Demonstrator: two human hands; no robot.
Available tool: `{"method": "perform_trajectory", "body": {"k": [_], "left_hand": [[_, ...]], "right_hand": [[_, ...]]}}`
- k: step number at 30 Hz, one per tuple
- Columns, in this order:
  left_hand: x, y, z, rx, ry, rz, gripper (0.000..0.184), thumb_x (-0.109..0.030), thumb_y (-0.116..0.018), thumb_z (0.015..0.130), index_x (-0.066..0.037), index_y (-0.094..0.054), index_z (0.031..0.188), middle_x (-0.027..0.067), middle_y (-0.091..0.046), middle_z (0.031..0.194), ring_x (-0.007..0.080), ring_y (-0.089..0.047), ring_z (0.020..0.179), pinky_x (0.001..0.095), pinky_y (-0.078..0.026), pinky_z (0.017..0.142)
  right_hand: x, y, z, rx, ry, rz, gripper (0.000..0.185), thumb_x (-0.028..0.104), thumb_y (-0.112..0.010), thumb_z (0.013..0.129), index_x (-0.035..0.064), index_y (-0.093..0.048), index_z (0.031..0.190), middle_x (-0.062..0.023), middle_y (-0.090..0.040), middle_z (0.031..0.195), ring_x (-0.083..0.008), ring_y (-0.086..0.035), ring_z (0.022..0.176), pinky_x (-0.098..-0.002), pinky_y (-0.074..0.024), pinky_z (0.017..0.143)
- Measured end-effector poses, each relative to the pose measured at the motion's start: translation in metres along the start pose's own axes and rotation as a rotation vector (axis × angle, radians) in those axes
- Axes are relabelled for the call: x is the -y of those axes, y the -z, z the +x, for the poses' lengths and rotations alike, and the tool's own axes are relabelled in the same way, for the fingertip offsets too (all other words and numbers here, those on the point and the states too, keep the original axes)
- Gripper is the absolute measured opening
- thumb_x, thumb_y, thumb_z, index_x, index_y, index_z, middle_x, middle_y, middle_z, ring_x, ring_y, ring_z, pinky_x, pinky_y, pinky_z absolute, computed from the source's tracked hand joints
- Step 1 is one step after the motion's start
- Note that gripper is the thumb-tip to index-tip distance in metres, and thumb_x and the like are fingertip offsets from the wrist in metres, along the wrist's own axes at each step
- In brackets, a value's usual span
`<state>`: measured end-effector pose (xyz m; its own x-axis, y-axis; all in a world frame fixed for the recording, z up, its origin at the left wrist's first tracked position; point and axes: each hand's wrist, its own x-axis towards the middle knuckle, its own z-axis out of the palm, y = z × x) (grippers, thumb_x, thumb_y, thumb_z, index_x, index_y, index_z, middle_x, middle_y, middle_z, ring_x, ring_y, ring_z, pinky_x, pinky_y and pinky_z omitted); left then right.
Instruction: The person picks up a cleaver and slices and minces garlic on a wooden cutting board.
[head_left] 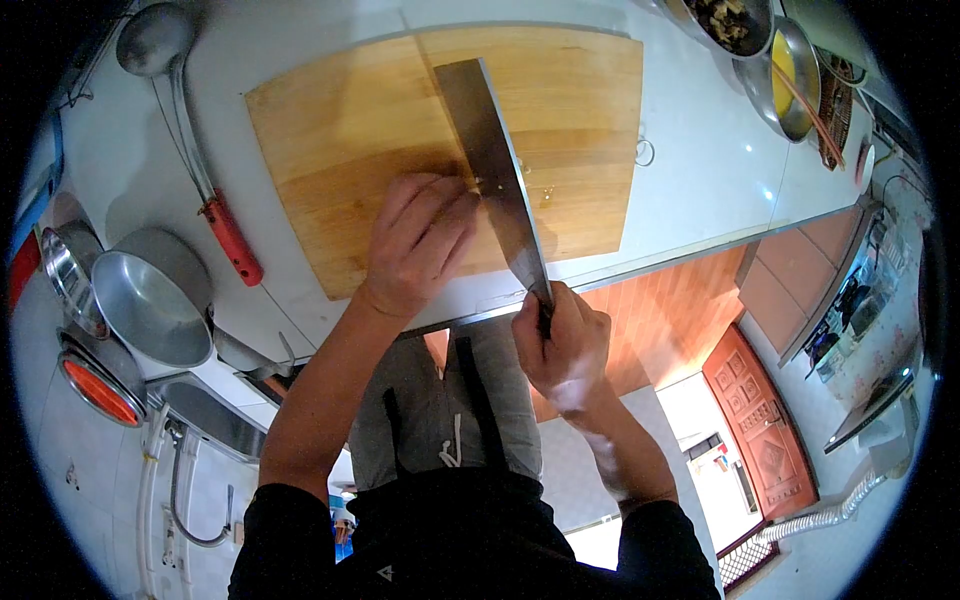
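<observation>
A broad cleaver (pixel 492 160) is held over the wooden cutting board (pixel 340 140), its blade pointing away from me. My right hand (pixel 565 338) is wrapped round its handle at the board's near edge. My left hand (pixel 420 235) is over the board just left of the blade, fingers curled and fingertips close to the flat of the blade. Whatever may be under those fingers is hidden. A few small pale bits (pixel 547 192) lie on the board right of the blade, and tiny specks stick to the blade.
Left of the board lies a ladle (pixel 232 240) with a red handle. Beyond it stand a metal pot (pixel 155 300) and a sink (pixel 215 415). At the top right are a pan of dark food (pixel 735 22) and a bowl of yellow liquid (pixel 783 75) with chopsticks across it.
</observation>
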<state>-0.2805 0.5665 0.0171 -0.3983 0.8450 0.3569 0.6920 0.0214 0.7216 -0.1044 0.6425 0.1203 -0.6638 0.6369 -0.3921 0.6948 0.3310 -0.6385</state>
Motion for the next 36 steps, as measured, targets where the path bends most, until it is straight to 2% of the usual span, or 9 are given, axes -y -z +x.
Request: {"method": "perform_trajectory", "body": {"k": [17, 23, 25, 26, 28, 31, 32, 34, 36], "left_hand": [[0.0, 0.001, -0.002, -0.006, 0.013, 0.008, 0.026, 0.001, -0.078, 0.076, 0.004, -0.07, 0.101, 0.0169, -0.07, 0.105, 0.0352, -0.066, 0.095, 0.0436, -0.055, 0.083], [-0.002, 0.006, -0.008, 0.0, 0.097, -0.077, 0.027, -0.005, -0.08, 0.082, 0.0, -0.072, 0.107, 0.0155, -0.07, 0.107, 0.0342, -0.066, 0.096, 0.0445, -0.054, 0.088], [-0.015, 0.017, -0.014, -0.009, 0.257, -0.023, 0.034, -0.01, -0.083, 0.081, -0.002, -0.073, 0.112, 0.0149, -0.07, 0.108, 0.0345, -0.066, 0.096, 0.0462, -0.054, 0.088], [-0.017, 0.021, -0.02, -0.007, 0.259, -0.02, 0.034, -0.01, -0.083, 0.081, -0.002, -0.073, 0.112, 0.0149, -0.07, 0.108, 0.0345, -0.066, 0.096, 0.0462, -0.054, 0.088], [-0.017, 0.025, -0.03, 0.057, 0.253, 0.119, 0.044, -0.018, -0.088, 0.08, -0.007, -0.073, 0.12, 0.0145, -0.069, 0.12, 0.0351, -0.064, 0.109, 0.0491, -0.05, 0.095], [-0.015, 0.02, -0.034, 0.116, 0.252, 0.094, 0.048, -0.018, -0.089, 0.079, -0.008, -0.072, 0.123, 0.0134, -0.069, 0.121, 0.0342, -0.062, 0.113, 0.0504, -0.048, 0.098], [-0.014, 0.018, -0.032, 0.116, 0.252, 0.092, 0.048, -0.018, -0.089, 0.079, -0.008, -0.072, 0.123, 0.0134, -0.069, 0.121, 0.0342, -0.062, 0.113, 0.0504, -0.048, 0.098], [-0.012, 0.016, -0.027, 0.07, 0.12, 0.147, 0.045, -0.012, -0.085, 0.079, 0.0, -0.07, 0.119, 0.0137, -0.069, 0.109, 0.032, -0.066, 0.099, 0.0465, -0.054, 0.088], [-0.013, 0.015, -0.026, 0.079, 0.096, 0.156, 0.042, -0.01, -0.085, 0.079, 0.0, -0.07, 0.118, 0.0137, -0.069, 0.11, 0.0319, -0.066, 0.1, 0.0463, -0.054, 0.088]], "right_hand": [[0.001, -0.007, 0.014, -0.066, 0.027, 0.002, 0.016, 0.002, -0.069, 0.09, 0.004, -0.053, 0.086, -0.0148, -0.058, 0.068, -0.0356, -0.06, 0.054, -0.0447, -0.0468, 0.047], [-0.003, 0.006, 0.008, -0.071, 0.017, 0.015, 0.015, 0.002, -0.068, 0.09, 0.0031, -0.053, 0.085, -0.0147, -0.057, 0.067, -0.0346, -0.057, 0.051, -0.0442, -0.0457, 0.046], [-0.005, 0.007, 0.007, -0.047, 0.023, 0.011, 0.015, 0.002, -0.068, 0.09, 0.0025, -0.053, 0.084, -0.0146, -0.056, 0.066, -0.0347, -0.057, 0.051, -0.0446, -0.0461, 0.047], [-0.006, 0.007, 0.006, -0.044, 0.023, 0.015, 0.015, 0.002, -0.068, 0.09, 0.0025, -0.053, 0.084, -0.0146, -0.056, 0.066, -0.0347, -0.057, 0.051, -0.0446, -0.0461, 0.047], [-0.006, 0.004, 0.003, -0.043, -0.015, 0.049, 0.014, 0.001, -0.067, 0.09, 0.0019, -0.054, 0.085, -0.015, -0.056, 0.065, -0.0351, -0.058, 0.052, -0.0443, -0.0467, 0.047], [-0.007, 0.001, 0.001, -0.053, -0.014, 0.066, 0.013, 0.001, -0.067, 0.09, 0.0011, -0.055, 0.086, -0.0156, -0.057, 0.066, -0.0353, -0.059, 0.052, -0.0438, -0.0476, 0.048], [-0.007, 0.001, 0.0, -0.053, -0.016, 0.064, 0.013, 0.001, -0.067, 0.09, 0.0011, -0.055, 0.086, -0.0156, -0.057, 0.066, -0.0353, -0.059, 0.052, -0.0438, -0.0476, 0.048], [-0.006, 0.004, 0.001, -0.04, -0.015, 0.076, 0.011, 0.001, -0.067, 0.09, 0.0008, -0.056, 0.086, -0.0158, -0.058, 0.067, -0.0352, -0.059, 0.053, -0.0432, -0.0481, 0.048], [-0.006, 0.005, 0.002, -0.039, -0.01, 0.08, 0.011, 0.0, -0.067, 0.09, 0.0008, -0.056, 0.086, -0.0158, -0.059, 0.068, -0.0352, -0.06, 0.053, -0.0432, -0.0484, 0.049]]}}
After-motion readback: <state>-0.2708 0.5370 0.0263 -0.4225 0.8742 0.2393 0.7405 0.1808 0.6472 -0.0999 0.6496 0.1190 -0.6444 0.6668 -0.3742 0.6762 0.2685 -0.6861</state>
